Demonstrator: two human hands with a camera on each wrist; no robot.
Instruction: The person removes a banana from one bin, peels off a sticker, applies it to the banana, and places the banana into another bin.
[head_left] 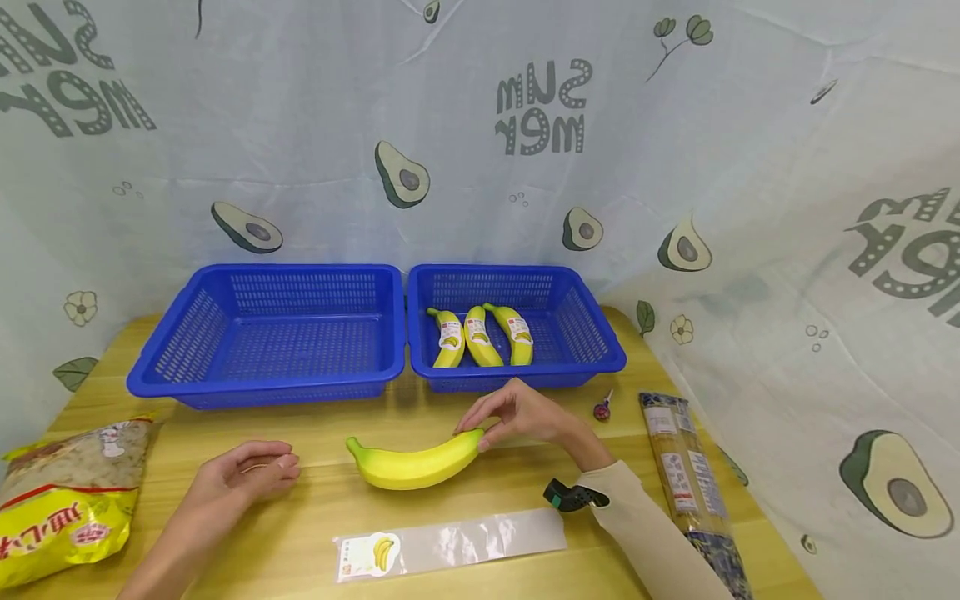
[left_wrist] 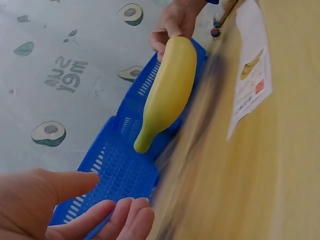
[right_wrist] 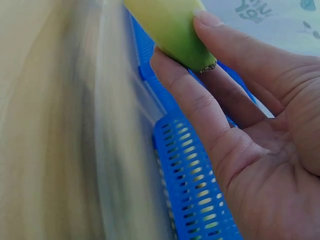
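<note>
A yellow banana (head_left: 420, 468) with green ends is held level above the table in the head view. My right hand (head_left: 517, 417) pinches its blunt end between thumb and fingers. The right wrist view shows that green end (right_wrist: 192, 52) between the fingertips of the right hand (right_wrist: 250, 115). To the left of the banana is my left hand (head_left: 243, 475), its fingers loosely bent and holding nothing. In the left wrist view the left hand (left_wrist: 85, 210) is apart from the banana's stem. A clear plastic sleeve (head_left: 465, 542) with a banana label lies flat in front.
A blue basket (head_left: 517, 383) at the back holds three labelled bananas (head_left: 480, 337). Beside it on the left stands another blue basket (head_left: 262, 392). A snack bag (head_left: 71, 500) lies far left, a long clear package (head_left: 686, 475) far right, and a small lollipop (head_left: 602, 409) near the right basket.
</note>
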